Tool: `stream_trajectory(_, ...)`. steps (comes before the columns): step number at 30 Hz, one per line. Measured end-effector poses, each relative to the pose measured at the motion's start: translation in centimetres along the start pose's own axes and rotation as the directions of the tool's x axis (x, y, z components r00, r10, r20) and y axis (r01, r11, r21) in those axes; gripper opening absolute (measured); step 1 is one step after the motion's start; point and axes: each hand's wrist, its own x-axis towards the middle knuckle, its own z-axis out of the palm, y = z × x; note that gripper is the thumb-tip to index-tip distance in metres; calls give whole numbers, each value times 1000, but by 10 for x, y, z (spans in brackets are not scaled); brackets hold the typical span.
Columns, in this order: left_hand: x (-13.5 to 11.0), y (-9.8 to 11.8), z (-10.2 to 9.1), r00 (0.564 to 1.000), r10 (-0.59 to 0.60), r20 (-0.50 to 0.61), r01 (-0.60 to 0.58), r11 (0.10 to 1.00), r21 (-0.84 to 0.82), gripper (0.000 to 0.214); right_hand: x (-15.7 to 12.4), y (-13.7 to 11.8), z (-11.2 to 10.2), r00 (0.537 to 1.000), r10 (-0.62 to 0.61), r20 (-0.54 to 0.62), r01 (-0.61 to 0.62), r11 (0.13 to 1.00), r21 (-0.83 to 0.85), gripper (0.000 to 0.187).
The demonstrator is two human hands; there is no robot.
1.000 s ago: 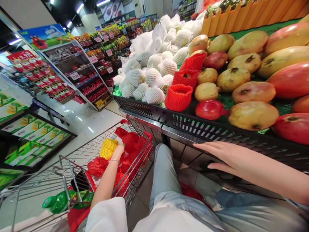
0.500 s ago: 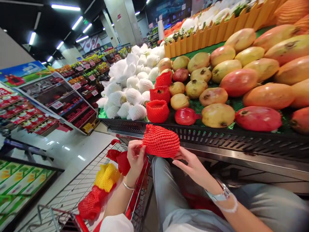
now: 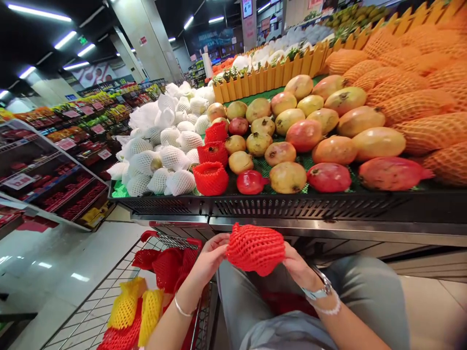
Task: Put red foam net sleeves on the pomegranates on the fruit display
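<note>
From the head view, the left hand (image 3: 209,257) and right hand (image 3: 297,265) hold opposite sides of a red foam net sleeve (image 3: 255,249), each in a narrow grip, keeping it up between them just off the near edge of the fruit bench (image 3: 292,208). Below the left hand, a wire shopping cart (image 3: 171,241) carries yellow foam nets (image 3: 151,316). On the bench, a red net cup (image 3: 210,178) stands beside white-netted fruit (image 3: 156,167).

Red foam net (image 3: 255,249) is now lower, between both hands
The left hand (image 3: 209,257) and right hand (image 3: 299,267) now press it from two sides, and more orange-netted fruits (image 3: 412,92) come into view at right.
</note>
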Motion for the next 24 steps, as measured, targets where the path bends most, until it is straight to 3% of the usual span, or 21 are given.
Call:
stream_trajectory(3, 7, -4, 0, 996, -20, 85, 8, 991, 135, 40, 10, -7, -12, 962, 42, 269, -52, 998, 34, 41)
stream_trajectory(5, 9, -7, 1, 990, -22, 137, -19, 955, 297, 35, 20, -15, -16, 927, 21, 374, -43, 998, 49, 39)
stream_trajectory(7, 10, -8, 4, 987, 7, 158, -80, 884, 461, 33, 29, -21, -17, 916, -2, 400, -23, 998, 57, 36)
stream_trajectory(9, 11, -7, 9, 974, 151, 169, -221, 798, 561, 29, 33, -23, -16, 932, 54, 359, -86, 994, 74, 30)
stream_trajectory(11, 12, -5, 15, 908, 361, 214, -416, 706, 574, 23, 33, -23, -14, 943, 196, 269, -240, 960, 142, 33)
stream_trajectory(13, 15, -3, 20, 803, 527, 279, -584, 605, 541, 17, 30, -23, -15, 919, 322, 227, -373, 895, 243, 35)
stream_trajectory(15, 18, -2, 23, 707, 617, 346, -692, 504, 516, 12, 28, -25, -18, 899, 351, 263, -422, 854, 303, 34)
stream_trajectory(16, 18, -2, 25, 679, 627, 383, -722, 473, 505, 10, 27, -27, -21, 897, 334, 291, -419, 853, 312, 36)
stream_trajectory(18, 18, -1, 27, 692, 557, 460, -721, 496, 484, 14, 26, -31, -26, 910, 274, 312, -371, 875, 312, 42)
stream_trajectory(22, 13, 4, 31, 810, 195, 553, -522, 669, 528, 26, 25, -32, -29, 939, 152, 309, -212, 962, 170, 46)
stream_trajectory(24, 13, 5, 32, 841, 110, 530, -430, 731, 531, 25, 25, -27, -27, 941, 119, 316, -152, 985, 84, 43)
